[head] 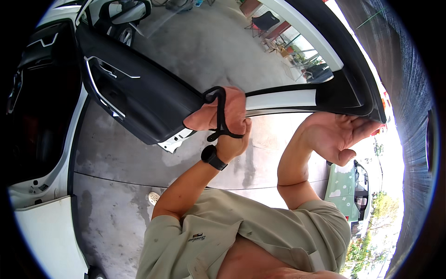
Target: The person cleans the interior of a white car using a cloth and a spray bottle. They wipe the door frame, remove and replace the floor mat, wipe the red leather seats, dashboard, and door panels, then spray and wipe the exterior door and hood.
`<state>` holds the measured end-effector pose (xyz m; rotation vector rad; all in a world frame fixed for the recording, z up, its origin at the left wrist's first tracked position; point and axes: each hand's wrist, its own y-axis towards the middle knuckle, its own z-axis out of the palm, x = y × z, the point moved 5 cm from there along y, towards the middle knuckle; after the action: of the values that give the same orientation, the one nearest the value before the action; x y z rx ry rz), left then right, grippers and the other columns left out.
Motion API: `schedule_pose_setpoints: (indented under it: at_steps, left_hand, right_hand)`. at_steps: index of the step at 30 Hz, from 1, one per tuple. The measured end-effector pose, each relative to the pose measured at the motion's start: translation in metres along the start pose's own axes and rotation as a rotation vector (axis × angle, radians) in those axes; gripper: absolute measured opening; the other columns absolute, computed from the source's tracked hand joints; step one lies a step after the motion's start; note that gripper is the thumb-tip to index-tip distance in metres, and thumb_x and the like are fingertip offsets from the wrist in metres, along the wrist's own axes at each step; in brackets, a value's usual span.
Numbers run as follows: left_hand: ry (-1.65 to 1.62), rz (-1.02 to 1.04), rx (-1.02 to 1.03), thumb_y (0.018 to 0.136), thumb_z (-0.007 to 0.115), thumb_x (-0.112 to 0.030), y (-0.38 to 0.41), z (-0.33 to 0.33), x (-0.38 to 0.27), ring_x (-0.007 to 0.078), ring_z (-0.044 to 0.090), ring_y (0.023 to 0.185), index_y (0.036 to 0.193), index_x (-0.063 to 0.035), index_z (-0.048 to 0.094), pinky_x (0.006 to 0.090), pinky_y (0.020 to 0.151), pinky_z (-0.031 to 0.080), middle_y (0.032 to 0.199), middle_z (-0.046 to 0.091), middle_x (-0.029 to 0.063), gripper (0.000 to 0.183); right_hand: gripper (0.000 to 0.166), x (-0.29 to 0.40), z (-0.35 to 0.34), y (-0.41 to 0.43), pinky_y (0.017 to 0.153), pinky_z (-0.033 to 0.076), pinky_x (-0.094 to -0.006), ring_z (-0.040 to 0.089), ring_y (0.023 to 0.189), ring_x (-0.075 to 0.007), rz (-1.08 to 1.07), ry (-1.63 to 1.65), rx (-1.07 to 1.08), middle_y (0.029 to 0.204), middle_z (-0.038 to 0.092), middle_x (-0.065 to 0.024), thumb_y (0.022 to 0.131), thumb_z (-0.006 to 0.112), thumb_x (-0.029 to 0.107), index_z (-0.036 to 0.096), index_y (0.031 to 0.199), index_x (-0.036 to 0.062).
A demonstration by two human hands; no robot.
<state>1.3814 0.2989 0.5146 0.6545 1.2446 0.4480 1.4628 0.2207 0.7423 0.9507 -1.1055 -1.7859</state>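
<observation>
My left hand (234,144), with a black watch on its wrist, holds a pink cloth (235,108) with black edging. The cloth lies against the rear lower part of the window frame (282,101) of an open car door, where the frame meets the black inner door panel (150,94). To the right, my right hand (329,136) is raised palm towards me, thumb apart. Its fingers touch the edge of the frame's upper corner (366,101), and some fingertips are partly hidden there.
A white car body (45,223) with a dark open doorway stands at left. The door's side mirror (127,10) is at top left. Beyond the window are a folding chair (265,21) and potted plants (306,61). A green car (343,185) stands at right on the concrete ground (115,150).
</observation>
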Motion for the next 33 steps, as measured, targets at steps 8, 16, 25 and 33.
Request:
schedule_pose_setpoints:
  at_steps: [8,16,25,33]
  left_hand:
    - [-0.262,0.295,-0.12,0.072,0.069,-0.011,0.074,0.015,-0.133,0.0437,0.05,0.117,0.124,-0.0001,0.057,0.0502,0.099,0.039,0.127,0.054,0.0227,0.055]
    - [0.268,0.055,-0.028,0.087,0.064,-0.018,-0.01,-0.008,0.046,0.0436,0.054,0.108,0.127,0.0046,0.048,0.0493,0.097,0.042,0.116,0.057,0.0237,0.049]
    - [0.521,0.071,0.134,0.09,0.064,-0.019,-0.018,-0.071,0.083,0.0422,0.052,0.117,0.136,0.005,0.046,0.0466,0.098,0.044,0.125,0.057,0.0249,0.055]
    - [0.366,-0.041,0.038,0.089,0.063,-0.019,-0.028,-0.051,0.083,0.0382,0.061,0.103,0.118,-0.0052,0.062,0.0469,0.088,0.047,0.119,0.063,0.0186,0.033]
  right_hand:
    - [0.082,0.009,0.002,0.017,0.117,0.033,-0.0492,0.042,0.138,-0.0367,0.12,0.13,0.312,0.149,0.041,-0.0263,0.092,0.049,0.047,0.028,0.15,-0.0062]
    - [0.089,0.004,-0.001,0.018,0.08,0.055,-0.0379,0.065,0.102,-0.0322,0.109,0.159,0.225,0.117,0.062,-0.0278,0.092,0.016,0.061,0.048,0.134,-0.0104]
    - [0.089,-0.004,0.003,0.023,0.082,0.057,-0.0386,0.065,0.105,-0.0325,-0.008,0.059,0.126,0.122,0.06,-0.0268,0.09,0.022,0.065,0.053,0.13,-0.0077]
    - [0.091,0.001,0.003,0.024,0.09,0.054,-0.0446,0.065,0.105,-0.0309,0.032,0.091,0.031,0.116,0.063,-0.0225,0.089,0.019,0.069,0.058,0.124,-0.0046]
